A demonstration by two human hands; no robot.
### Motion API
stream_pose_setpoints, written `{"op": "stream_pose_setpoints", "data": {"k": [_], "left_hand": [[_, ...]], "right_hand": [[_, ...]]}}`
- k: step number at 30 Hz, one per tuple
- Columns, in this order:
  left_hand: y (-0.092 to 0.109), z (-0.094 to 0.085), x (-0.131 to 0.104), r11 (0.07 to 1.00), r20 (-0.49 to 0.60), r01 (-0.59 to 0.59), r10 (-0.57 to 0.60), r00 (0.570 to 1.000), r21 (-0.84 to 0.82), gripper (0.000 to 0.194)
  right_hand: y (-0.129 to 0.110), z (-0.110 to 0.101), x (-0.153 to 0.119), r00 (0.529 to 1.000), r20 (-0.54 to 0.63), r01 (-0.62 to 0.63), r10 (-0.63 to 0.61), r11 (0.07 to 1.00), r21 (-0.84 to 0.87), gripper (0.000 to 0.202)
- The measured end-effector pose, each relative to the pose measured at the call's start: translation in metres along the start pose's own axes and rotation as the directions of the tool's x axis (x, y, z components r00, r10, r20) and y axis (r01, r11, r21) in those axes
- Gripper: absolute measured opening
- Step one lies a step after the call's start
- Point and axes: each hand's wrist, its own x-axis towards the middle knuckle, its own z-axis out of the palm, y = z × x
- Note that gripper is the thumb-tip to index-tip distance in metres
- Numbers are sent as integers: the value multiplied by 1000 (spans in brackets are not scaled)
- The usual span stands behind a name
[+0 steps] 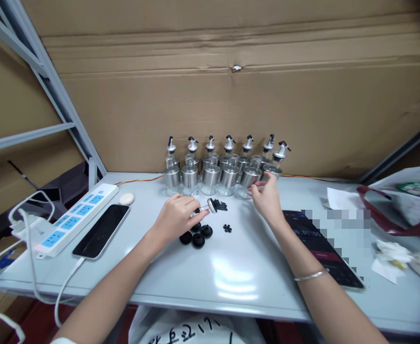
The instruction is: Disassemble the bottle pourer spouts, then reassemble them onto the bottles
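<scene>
left hand, palm down at center, its grip pinching a silver-and-black pourer; right hand, right of center, curled beside metal-sleeved glass bottles, its hold unclear. tablet, lower right: blurry timer, seemingly 00:01:05. white bag, bottom edge: black handwriting, partly cut off.

I am working in what looks like a small assembly workshop: cardboard is standing behind the tabletop's back edge, a metal frame is rising by its back left corner, rows of matching bottles are standing near the back edge, and loose black parts are lying before them.
</scene>
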Motion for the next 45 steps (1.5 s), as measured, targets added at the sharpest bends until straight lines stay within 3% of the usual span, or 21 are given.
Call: {"op": "stream_pose_setpoints", "data": {"k": [4,8,10,13,16,18,21,25,29,31,33,36,40,42,45], "left_hand": [[0,2,0,991,-6,131,-131,991,-5,34],[2,2,0,974,29,227,-226,974,-5,34],[3,1,1,954,54,299,-298,953,-10,34],[4,1,2,918,102,394,-388,916,-49,33],[5,3,3,886,173,436,-410,895,-157,32],[6,5,3,869,213,439,-395,894,-229,32],[8,5,3,892,209,375,-328,921,-252,30],[7,1,3,934,204,232,-180,962,-272,22],[1,3,1,961,183,111,-64,981,-254,47],[-1,6,0,974,183,94,-56,982,-206,49],[0,9,-1,981,222,93,-53,974,-171,32],[5,11,-1,979,284,118,-67,957,-166,15],[14,7,1,970,308,162,-101,946,-181,7],[16,5,2,969,319,169,-105,942,-182,8],[17,3,3,966,345,177,-103,933,-189,11]], "right_hand": [[-9,1,-4,998,60,-34,35,999,-15,51],[-33,-3,-16,974,31,225,-225,974,1,36],[-50,-6,-24,906,58,417,-419,908,33,33],[-72,-8,-37,736,154,662,-659,749,39,36],[-85,-4,-48,597,240,773,-765,629,84,39],[-88,0,-53,545,287,792,-788,596,134,37],[-88,5,-58,556,326,739,-764,634,227,32],[-87,7,-62,656,359,582,-664,747,320,30],[-92,5,-66,788,336,372,-516,833,408,36],[-96,4,-68,807,352,296,-474,841,453,34],[-98,3,-70,779,389,302,-491,838,454,31],[-96,2,-70,705,432,452,-562,826,336,28],[-89,2,-66,624,361,724,-693,686,66,33],[-87,3,-65,584,336,791,-739,611,-28,40],[-86,4,-63,560,321,823,-763,558,-109,46]]}}
